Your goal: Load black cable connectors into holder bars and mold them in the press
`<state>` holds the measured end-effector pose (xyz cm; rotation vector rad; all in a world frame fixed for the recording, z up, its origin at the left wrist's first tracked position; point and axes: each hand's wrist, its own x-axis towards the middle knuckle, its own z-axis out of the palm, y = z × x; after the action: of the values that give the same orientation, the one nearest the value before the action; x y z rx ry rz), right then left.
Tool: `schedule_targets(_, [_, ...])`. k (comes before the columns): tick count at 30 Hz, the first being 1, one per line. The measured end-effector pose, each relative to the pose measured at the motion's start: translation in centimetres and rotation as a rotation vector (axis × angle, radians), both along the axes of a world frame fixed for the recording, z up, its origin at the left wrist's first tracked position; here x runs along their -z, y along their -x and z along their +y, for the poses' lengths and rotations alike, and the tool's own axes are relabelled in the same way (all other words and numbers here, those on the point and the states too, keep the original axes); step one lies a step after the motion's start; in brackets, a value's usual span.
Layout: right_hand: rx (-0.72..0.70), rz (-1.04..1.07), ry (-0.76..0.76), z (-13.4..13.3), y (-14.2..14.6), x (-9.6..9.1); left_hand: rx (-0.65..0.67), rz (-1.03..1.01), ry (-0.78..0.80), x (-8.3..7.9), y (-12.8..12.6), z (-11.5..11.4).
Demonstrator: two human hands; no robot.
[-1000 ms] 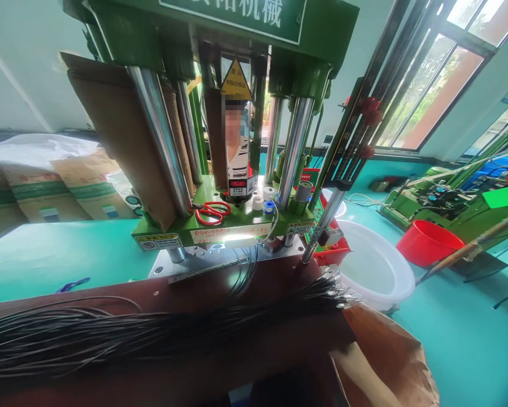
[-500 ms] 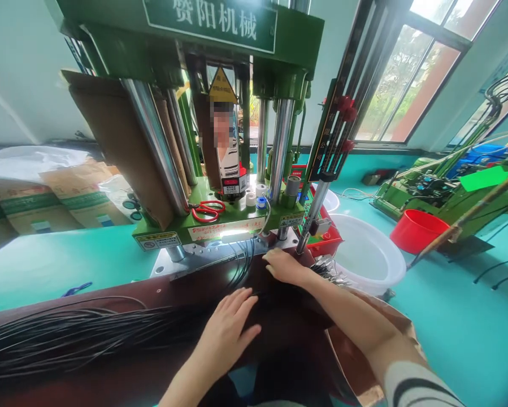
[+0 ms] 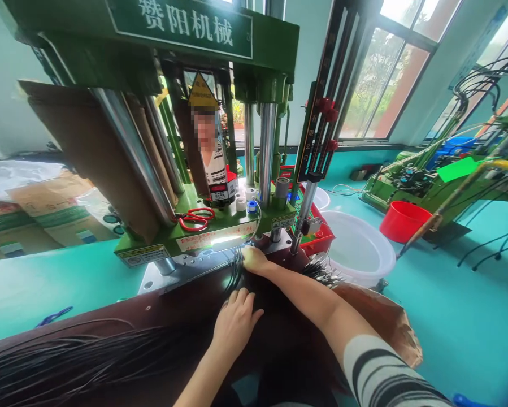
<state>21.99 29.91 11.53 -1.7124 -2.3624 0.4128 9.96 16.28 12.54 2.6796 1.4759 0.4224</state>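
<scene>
Several thin black cables (image 3: 235, 271) hang in a bunch over the front edge of the green press (image 3: 152, 242), under a lit lamp bar (image 3: 228, 242). My right hand (image 3: 254, 261) reaches in to the right side of these cables, its fingers curled; what lies inside them is hidden. Lower down, my left hand (image 3: 235, 316) rests near the free ends of the cables, back up, thumb held apart from the fingers. I see nothing gripped in it. A large bundle of black cables (image 3: 67, 364) lies on the dark red tabletop (image 3: 122, 308) to the left.
Red-handled scissors (image 3: 196, 219) and a blue-and-white tape roll (image 3: 251, 206) lie on the press. Right of it are metallic-looking cable ends (image 3: 321, 270), a white tub (image 3: 355, 243), a brown paper bag (image 3: 389, 322) and a red bucket (image 3: 406, 221). Cardboard (image 3: 88, 164) leans against the press's left column.
My right hand has moved left and in toward the press, now beside the hanging cables. My left hand's fingers have bent downward slightly. The camera view has shifted to the right.
</scene>
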Motion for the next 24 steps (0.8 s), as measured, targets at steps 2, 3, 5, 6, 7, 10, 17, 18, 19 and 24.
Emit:
schedule_targets(2, [-0.003,-0.004,-0.010,-0.2,-0.6,-0.1,0.024,-0.028,0.040,-0.1,0.2,0.3])
schedule_targets(3, [-0.006,-0.007,-0.010,-0.3,-1.1,-0.1,0.039,-0.046,0.066,-0.2,0.3,0.5])
schedule_targets(5, [-0.011,-0.012,-0.007,-0.9,-2.7,-0.2,0.069,-0.081,0.123,-0.3,0.5,0.8])
schedule_targets(6, [-0.011,-0.013,-0.008,-1.2,-3.7,-0.2,0.083,-0.094,0.151,-0.4,0.6,0.9])
schedule_targets(7, [-0.008,-0.013,-0.014,-1.7,-4.8,-0.3,0.094,-0.106,0.176,-0.5,0.6,1.1])
schedule_targets(10, [0.018,-0.014,-0.045,-3.3,-8.1,-0.3,0.115,-0.155,0.243,-0.9,0.5,1.8])
schedule_targets(17, [0.154,0.096,-0.317,-9.2,-11.8,-3.5,0.151,-0.296,0.536,-3.2,0.7,3.8])
schedule_targets(18, [0.146,0.189,-0.444,-10.5,-11.8,-4.4,0.162,-0.314,0.567,-3.5,0.9,4.0])
schedule_targets(19, [0.118,0.311,-0.583,-12.0,-11.7,-5.4,0.164,-0.330,0.584,-3.7,0.9,4.1])
schedule_targets(24, [-0.008,0.942,-0.362,-18.1,-9.0,-6.7,0.067,-0.434,0.537,-3.4,1.1,4.8])
